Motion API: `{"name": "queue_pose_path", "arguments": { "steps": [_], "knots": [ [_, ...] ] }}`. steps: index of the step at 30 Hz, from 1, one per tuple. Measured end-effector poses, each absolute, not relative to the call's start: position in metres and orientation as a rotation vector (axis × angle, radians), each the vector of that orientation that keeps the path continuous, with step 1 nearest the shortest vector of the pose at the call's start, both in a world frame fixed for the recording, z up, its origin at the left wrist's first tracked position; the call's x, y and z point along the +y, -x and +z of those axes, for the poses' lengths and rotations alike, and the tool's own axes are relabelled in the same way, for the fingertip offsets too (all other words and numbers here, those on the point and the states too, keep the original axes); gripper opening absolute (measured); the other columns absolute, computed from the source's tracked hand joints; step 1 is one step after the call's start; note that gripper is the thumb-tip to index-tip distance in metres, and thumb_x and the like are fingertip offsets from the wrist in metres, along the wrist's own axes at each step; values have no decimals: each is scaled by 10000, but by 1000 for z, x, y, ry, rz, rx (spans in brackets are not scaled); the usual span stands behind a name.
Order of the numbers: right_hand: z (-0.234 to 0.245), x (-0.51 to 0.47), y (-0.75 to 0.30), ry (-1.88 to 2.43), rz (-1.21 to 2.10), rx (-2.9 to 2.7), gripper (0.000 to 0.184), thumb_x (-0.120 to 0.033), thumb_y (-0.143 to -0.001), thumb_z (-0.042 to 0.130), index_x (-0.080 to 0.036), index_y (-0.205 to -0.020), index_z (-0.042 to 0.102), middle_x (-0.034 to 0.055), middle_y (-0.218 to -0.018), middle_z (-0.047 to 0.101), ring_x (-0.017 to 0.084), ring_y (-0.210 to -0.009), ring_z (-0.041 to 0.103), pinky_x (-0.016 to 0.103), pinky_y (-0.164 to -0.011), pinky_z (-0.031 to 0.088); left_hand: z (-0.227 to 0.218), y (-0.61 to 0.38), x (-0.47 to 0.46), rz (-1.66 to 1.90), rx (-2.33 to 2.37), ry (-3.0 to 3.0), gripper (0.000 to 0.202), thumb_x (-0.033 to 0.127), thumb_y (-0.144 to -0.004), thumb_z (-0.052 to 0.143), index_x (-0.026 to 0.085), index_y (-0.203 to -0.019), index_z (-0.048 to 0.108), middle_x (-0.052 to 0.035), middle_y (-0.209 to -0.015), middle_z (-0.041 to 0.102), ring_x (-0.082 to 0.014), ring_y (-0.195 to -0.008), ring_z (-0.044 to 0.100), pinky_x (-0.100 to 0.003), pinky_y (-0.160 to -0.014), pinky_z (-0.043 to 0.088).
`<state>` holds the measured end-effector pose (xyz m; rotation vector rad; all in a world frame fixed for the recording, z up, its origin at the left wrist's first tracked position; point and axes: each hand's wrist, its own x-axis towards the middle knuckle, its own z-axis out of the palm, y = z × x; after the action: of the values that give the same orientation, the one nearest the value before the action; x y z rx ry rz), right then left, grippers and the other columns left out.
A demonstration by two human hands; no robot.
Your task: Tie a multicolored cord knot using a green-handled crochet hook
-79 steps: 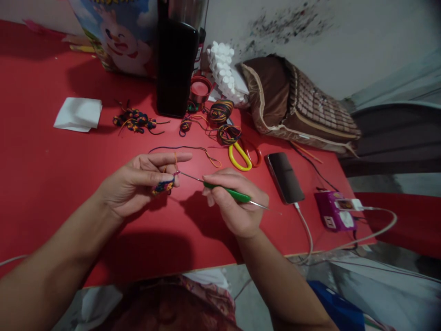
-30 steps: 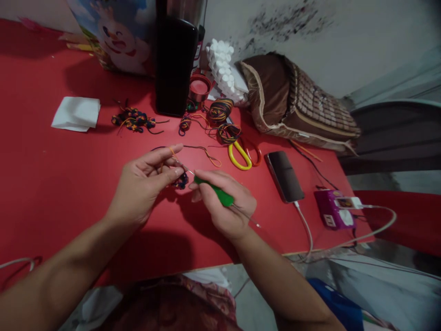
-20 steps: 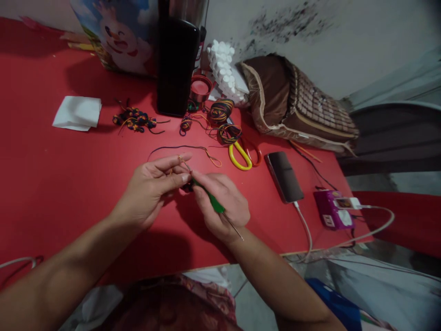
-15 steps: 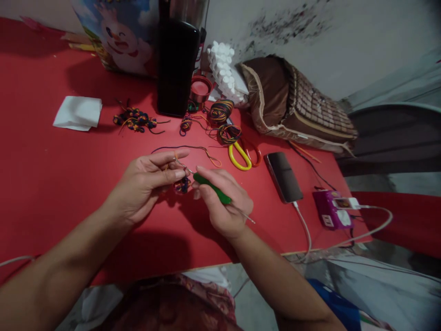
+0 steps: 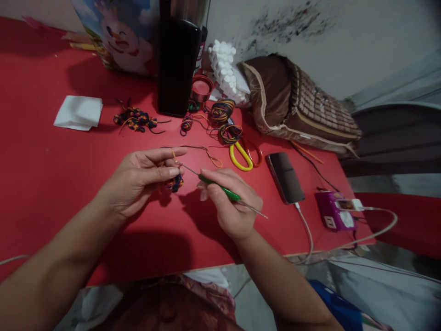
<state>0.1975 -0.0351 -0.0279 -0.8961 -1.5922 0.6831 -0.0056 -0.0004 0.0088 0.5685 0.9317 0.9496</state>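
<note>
Green-handled hook (image 5: 220,187) sits in the right hand (image 5: 237,200), thumb and fingers closed round the grip, bare metal out both ends. Front tip is up by the left hand (image 5: 138,181), at an orange strand (image 5: 173,153) looped over the index finger. Left thumb and fingers pinch a small dark-blue, orange and pink crochet piece (image 5: 175,185), just below the thumb tip, above the red table (image 5: 148,257). Stitch at the tip is too small to read.

Right of that: phone (image 5: 285,177) lying flat, white cable (image 5: 305,225) plugged in; purple box (image 5: 332,211) beyond it. Further back: scissors (image 5: 237,158), yellow and red handles, touching the yarn balls (image 5: 222,110). Knotted yarn piece (image 5: 135,120) and folded white paper (image 5: 78,112) over to the left. Behind: black slab (image 5: 177,69) upright, red tin (image 5: 201,87) beside it, brown cushion (image 5: 317,101) near the wall (image 5: 330,41).
</note>
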Motion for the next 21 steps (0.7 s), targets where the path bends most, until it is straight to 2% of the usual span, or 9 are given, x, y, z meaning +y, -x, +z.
{"name": "queue_pose_path", "arguments": {
  "steps": [8, 15, 18, 21],
  "knots": [
    [-24, -34, -201, 872, 687, -1615, 299, -173, -1016, 692, -293, -1264, 808, 35, -916, 826, 176, -780, 763, 374, -766, 649, 9, 10, 3, 911, 925, -559, 360, 48, -681, 864, 144, -1028, 893, -64, -752, 769, -150, -570, 711, -221, -510, 603],
    [-22, -33, -204, 854, 712, -1617, 272, -184, -1017, 690, -279, -1239, 815, 29, -861, 818, 174, -738, 753, 367, -726, 644, 11, 14, 6, 861, 941, -549, 391, 57, -627, 875, 136, -1009, 891, -57, -744, 770, -137, -610, 715, -184, -540, 564],
    [-19, -33, -204, 845, 719, -1625, 271, -169, -1012, 693, -267, -1230, 820, 24, -820, 805, 174, -736, 754, 355, -719, 642, 10, 15, 6, 820, 917, -549, 394, 65, -613, 877, 124, -1002, 887, -50, -739, 754, -124, -592, 693, -178, -525, 548],
    [-18, -32, -205, 830, 664, -1673, 280, -137, -1003, 689, -250, -1223, 823, 42, -862, 832, 176, -753, 761, 356, -742, 651, 8, 16, 8, 771, 901, -537, 439, 64, -591, 887, 131, -1025, 885, -38, -741, 743, -105, -545, 653, -181, -490, 537]
  ]
}}
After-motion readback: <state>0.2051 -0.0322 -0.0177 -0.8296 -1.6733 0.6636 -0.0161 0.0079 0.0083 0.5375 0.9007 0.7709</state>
